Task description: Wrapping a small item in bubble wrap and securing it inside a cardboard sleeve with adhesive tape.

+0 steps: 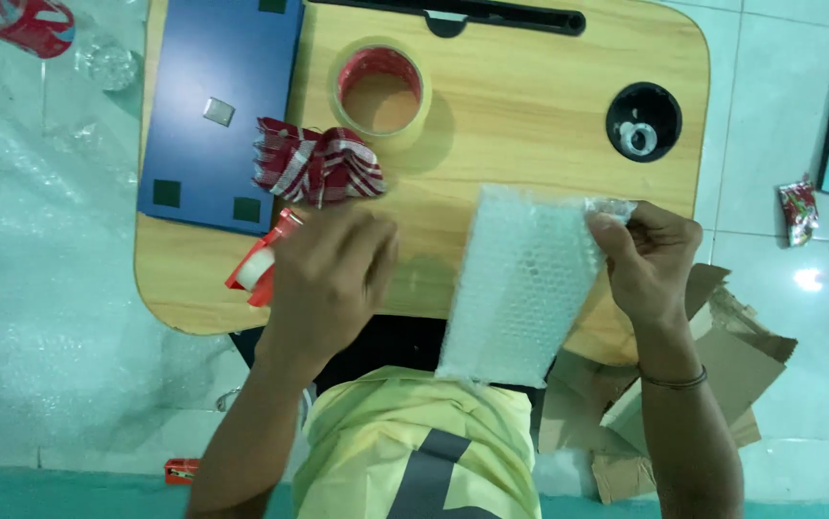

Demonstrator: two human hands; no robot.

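Head view. A small wooden tabletop point(530, 115) with rounded corners, seen from above, sits over the person's lap; a yellow garment point(414, 442) fills the lower centre.

The right hand point(650, 259) pinches the upper right corner of a bubble-wrap sheet point(520, 284) between thumb and fingers, its grip clenched on the material. The sheet hangs slantwise from that corner, its upper part over the front of the tabletop and its lower edge reaching down to the yellow garment.

The left hand point(333, 274) lies knuckles-up at the front left of the tabletop, apart from the sheet. Its fingers curl over a red tape dispenser point(262, 261) that juts out on its left side; whether the grip is truly closed on the dispenser cannot be told, since the palm is hidden.

Just beyond the left hand lies a red-and-white patterned bundle point(316, 171), uncovered and touching neither hand. Behind it stands a roll of clear tape point(381, 91), and to the left a dark blue board point(217, 106).

As judged from this arrangement, the wrapping material is lifted and the dispenser is at hand, but the bundle is not yet on or in the sheet, and no tape appears to be applied.

A round cup hole point(643, 120) marks the right side of the tabletop; cardboard scraps point(722, 375) lie on the tiled floor point(799, 58).
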